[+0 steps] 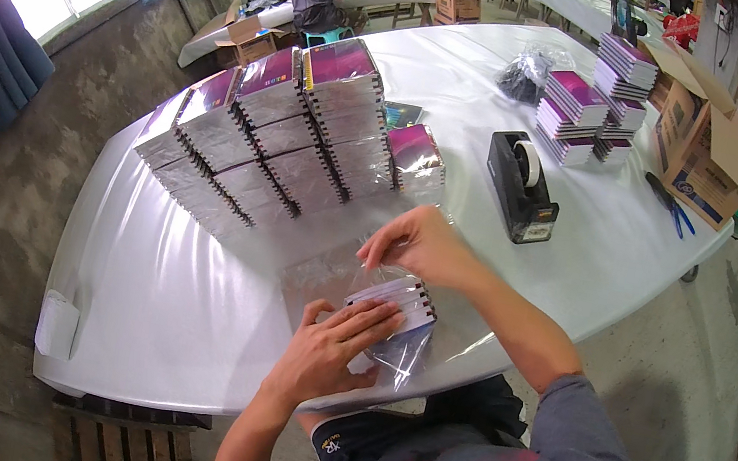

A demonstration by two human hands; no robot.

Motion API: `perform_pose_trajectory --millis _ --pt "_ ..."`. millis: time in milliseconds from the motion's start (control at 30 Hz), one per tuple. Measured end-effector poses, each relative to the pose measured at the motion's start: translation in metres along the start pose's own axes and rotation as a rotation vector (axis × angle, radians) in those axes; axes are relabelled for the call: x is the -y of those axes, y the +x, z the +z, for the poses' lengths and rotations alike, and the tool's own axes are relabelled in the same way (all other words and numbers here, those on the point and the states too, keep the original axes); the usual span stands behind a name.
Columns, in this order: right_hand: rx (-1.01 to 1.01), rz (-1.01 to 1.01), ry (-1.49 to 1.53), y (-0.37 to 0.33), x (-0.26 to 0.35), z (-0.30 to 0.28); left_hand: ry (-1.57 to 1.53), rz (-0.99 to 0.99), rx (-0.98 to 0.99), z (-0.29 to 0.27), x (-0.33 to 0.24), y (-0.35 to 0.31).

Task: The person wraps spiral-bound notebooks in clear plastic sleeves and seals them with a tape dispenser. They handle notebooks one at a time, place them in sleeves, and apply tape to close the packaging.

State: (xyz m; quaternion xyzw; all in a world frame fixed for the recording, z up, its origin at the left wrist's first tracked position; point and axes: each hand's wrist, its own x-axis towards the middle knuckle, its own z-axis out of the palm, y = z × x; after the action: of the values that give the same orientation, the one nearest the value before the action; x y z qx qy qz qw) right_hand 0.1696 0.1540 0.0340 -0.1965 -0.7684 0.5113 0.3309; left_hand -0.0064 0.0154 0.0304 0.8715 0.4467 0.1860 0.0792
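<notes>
Notebooks (412, 307), left hand (327, 351) atop; right hand (426, 246) beyond

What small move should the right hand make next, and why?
Probably the right hand should draw the clear plastic film down onto the spiral-bound notebooks: its fingertips seem to pinch a raised part of it, while the left hand lies across the notebooks and could steady them.
</notes>
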Motion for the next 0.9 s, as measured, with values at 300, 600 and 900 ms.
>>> perform_pose_trajectory --millis 300,600,900 --pt "-0.865 0.211 -0.587 -0.073 -0.034 -0.138 0.047 -0.021 0.128 0.0 0.012 0.008" --pt "-0.77 0.842 -0.173 -0.111 -0.094 -0.18 0.145 -0.029 0.219 -0.007 0.01 0.009" --pt "-0.92 0.483 0.516 -0.13 -0.09 -0.156 0.113 -0.045 0.219 -0.005 0.009 0.006"
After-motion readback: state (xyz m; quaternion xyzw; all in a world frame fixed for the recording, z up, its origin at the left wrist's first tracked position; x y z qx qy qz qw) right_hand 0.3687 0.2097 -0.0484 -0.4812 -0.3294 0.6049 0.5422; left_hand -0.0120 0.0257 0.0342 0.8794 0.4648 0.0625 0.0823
